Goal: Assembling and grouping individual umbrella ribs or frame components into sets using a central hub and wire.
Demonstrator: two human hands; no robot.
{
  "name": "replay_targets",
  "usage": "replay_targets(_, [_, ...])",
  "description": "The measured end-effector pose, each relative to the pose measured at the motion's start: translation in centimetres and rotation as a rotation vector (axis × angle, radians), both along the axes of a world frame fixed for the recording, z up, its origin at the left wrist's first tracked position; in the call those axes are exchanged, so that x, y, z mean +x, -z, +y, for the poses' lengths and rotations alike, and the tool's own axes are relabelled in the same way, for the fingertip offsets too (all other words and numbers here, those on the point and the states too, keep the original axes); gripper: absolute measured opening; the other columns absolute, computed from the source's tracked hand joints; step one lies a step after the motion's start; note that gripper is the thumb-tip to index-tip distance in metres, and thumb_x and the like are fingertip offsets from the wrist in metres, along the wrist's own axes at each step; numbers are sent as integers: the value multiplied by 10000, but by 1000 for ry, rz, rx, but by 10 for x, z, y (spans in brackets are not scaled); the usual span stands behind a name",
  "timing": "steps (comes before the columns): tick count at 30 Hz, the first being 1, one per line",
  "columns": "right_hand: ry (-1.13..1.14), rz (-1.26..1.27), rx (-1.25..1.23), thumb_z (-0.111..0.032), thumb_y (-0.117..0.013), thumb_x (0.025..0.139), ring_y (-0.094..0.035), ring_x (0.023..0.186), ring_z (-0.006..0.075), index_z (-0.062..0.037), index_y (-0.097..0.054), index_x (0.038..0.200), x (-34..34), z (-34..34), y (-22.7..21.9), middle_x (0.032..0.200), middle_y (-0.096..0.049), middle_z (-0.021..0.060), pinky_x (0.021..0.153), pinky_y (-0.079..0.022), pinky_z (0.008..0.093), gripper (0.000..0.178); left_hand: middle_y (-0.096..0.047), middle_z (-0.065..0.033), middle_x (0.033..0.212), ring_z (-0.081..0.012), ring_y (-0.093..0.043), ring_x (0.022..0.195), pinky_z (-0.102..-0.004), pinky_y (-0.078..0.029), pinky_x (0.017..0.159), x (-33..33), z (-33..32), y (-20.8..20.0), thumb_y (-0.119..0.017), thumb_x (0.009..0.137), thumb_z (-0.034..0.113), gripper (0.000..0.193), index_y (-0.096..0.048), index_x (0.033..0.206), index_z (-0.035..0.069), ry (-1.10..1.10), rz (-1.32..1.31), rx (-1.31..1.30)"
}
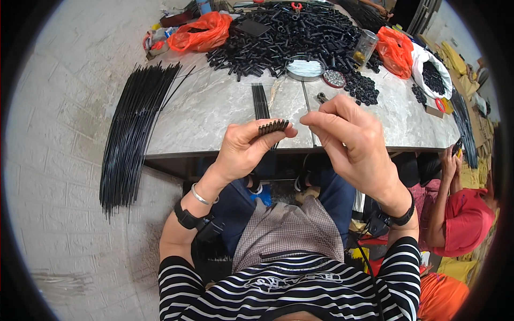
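**Rods pinched at the table's edge**

Striped sleeves (289,289) fill the bottom of your view, with your checked apron (286,230) just above them. Your left hand (243,147) is closed around a small bundle of thin black rods (273,127), their tips fanned out past your thumb. Your right hand (348,142) is pinched shut just beside those tips; whether anything sits between the fingers, you cannot tell. Both hands hang over the near edge of the grey tabletop (214,107). More loose rods (261,101) lie on it right behind the bundle. Farther back sit a heap of short black tubes (289,37), a round tin (305,68) and orange bags (201,31). Long black rods (134,134) overhang the left edge. A person in red (463,219) sits at your right.
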State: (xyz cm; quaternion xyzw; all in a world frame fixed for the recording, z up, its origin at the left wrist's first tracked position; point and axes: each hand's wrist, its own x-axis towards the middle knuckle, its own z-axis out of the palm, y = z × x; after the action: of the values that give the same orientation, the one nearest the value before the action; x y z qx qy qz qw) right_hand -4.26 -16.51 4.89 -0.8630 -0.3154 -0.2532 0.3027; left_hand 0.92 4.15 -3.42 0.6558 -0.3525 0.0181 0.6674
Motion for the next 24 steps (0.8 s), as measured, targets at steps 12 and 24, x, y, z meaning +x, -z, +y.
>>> replay_targets(12, [-172,-84,-150,48,-663,768,-587,724,244,-27,-678,916,27,-4,-15,831,-594,87,627,-470,327,167,-720,-108,998,-175,-687,944,-271,-559,828,-1,1,-8,-598,894,-20,211,-669,1093,-9,54,-52,69])
replay_targets(24, [-245,13,14,41,-680,736,-592,758,247,-17,-665,938,26,17,-9,826,-605,85,667,-475,331,210,-730,-100,912,-141,-705,803,-245,-546,682,3,7,-4,-661,858,19,266,-649,1123,-5,-3,-194,106])
